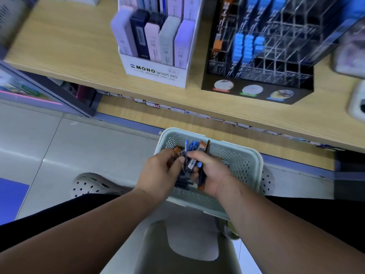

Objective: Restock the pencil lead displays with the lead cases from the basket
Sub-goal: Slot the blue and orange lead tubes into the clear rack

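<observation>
A pale green perforated basket (245, 165) sits low in front of me, below the shelf edge. Both my hands are inside it. My left hand (158, 175) and my right hand (209, 173) each grip a bundle of dark, blue-capped and orange-labelled lead cases (192, 155); more cases lie under them. On the wooden shelf (69, 46) stands a white MONO graph MG box (156, 72) with pastel and dark cases, and to its right a black display rack (256, 84) of clear slots, a few holding blue-capped cases.
A grey clog (92, 184) rests on the tiled floor at the left. A stool seat (189, 244) sits between my knees. A lower shelf holds a row of small boxes (177, 109). Blurred packages sit at the shelf's far right.
</observation>
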